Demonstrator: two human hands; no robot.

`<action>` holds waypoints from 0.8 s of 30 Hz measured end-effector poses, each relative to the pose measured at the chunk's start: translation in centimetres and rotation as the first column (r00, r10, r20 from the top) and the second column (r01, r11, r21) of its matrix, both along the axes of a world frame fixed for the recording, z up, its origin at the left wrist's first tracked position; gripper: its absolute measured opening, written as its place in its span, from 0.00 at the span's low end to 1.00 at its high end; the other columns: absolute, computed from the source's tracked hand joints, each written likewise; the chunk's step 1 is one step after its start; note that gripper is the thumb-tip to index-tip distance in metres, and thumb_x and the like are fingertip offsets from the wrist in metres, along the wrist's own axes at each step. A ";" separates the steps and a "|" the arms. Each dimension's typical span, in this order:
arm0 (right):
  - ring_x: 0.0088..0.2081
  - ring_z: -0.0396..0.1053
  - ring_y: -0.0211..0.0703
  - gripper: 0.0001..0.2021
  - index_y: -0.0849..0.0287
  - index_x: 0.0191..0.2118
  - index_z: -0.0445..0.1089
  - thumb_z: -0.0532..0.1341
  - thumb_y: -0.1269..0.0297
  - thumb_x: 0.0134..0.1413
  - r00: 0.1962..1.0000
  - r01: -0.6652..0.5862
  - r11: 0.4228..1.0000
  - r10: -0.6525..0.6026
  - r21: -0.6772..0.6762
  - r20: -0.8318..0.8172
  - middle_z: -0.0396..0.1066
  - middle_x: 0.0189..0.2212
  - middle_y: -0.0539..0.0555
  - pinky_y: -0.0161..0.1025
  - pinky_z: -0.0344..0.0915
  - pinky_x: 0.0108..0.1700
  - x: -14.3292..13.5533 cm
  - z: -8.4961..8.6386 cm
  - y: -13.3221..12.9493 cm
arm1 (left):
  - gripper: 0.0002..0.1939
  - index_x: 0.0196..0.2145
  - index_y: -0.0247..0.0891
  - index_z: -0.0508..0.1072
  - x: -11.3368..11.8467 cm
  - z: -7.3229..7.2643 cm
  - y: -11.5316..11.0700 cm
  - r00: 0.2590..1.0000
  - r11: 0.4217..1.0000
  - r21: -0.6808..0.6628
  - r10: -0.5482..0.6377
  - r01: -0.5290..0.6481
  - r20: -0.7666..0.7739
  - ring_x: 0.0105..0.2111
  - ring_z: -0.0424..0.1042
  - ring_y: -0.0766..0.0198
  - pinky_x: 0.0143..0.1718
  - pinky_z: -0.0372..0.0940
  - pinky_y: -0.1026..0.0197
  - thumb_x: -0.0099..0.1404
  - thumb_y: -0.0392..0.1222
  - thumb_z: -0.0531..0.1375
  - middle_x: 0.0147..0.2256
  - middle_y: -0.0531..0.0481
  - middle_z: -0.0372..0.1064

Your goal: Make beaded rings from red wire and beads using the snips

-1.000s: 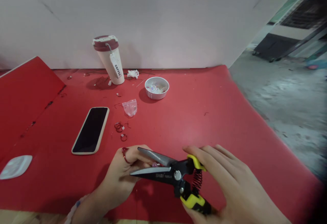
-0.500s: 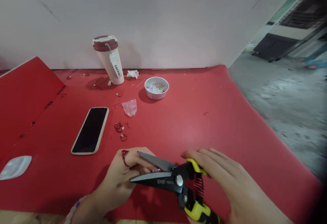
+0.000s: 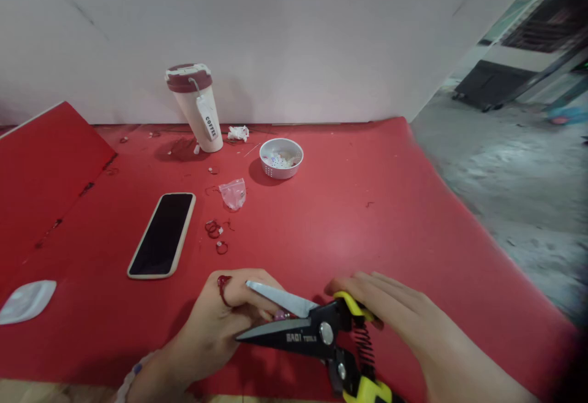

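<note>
My right hand point(image 3: 395, 317) grips yellow-and-black spring-handled shears point(image 3: 303, 334), its fingers over the upper handle. The blades are spread apart and point left, in front of my left hand point(image 3: 229, 311). The fingers of that hand are bent closed at a small piece with a purple bead point(image 3: 279, 315) and tiny shiny beads, seen between the blades; the rest of it is hidden. A dark red cord ring point(image 3: 223, 290) is on a finger of my left hand, and a beaded bracelet point(image 3: 131, 378) circles the wrist.
Beyond my left hand lie several dark red cord rings point(image 3: 214, 228) and a small clear plastic bag point(image 3: 233, 194). A phone point(image 3: 163, 236) rests at left, a white dish point(image 3: 27, 302) nearer. Farther back stand a perforated white bowl point(image 3: 281, 172) and a coffee tumbler point(image 3: 202, 112) by the wall.
The shears have dropped slightly and shifted a little right, with their blades still apart. My left hand has sunk very slightly. Things on the table stay in place.
</note>
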State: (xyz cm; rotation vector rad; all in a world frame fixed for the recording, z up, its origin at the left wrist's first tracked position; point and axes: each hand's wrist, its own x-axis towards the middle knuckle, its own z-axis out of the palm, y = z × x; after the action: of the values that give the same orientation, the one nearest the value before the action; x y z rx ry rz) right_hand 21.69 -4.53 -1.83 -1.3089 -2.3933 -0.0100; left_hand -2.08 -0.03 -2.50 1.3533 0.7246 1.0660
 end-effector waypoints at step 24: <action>0.32 0.65 0.49 0.19 0.69 0.44 0.64 0.56 0.62 0.47 0.999 0.041 0.968 -0.035 0.248 -0.028 0.70 0.30 0.60 0.46 0.62 0.36 -2.4 1.5 1.6 | 0.10 0.25 0.40 0.75 0.5 0.0 -0.1 0.982 0.965 0.216 0.170 -0.148 -0.086 0.22 0.73 0.66 0.23 0.65 0.70 0.56 0.27 0.59 0.25 0.51 0.76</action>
State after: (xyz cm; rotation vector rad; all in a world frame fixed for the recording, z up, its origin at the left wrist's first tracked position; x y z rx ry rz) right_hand 19.24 -2.92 -0.30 -1.2284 -2.2604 -0.2949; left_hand -1.56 -0.12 -2.47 1.5594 0.8272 1.2340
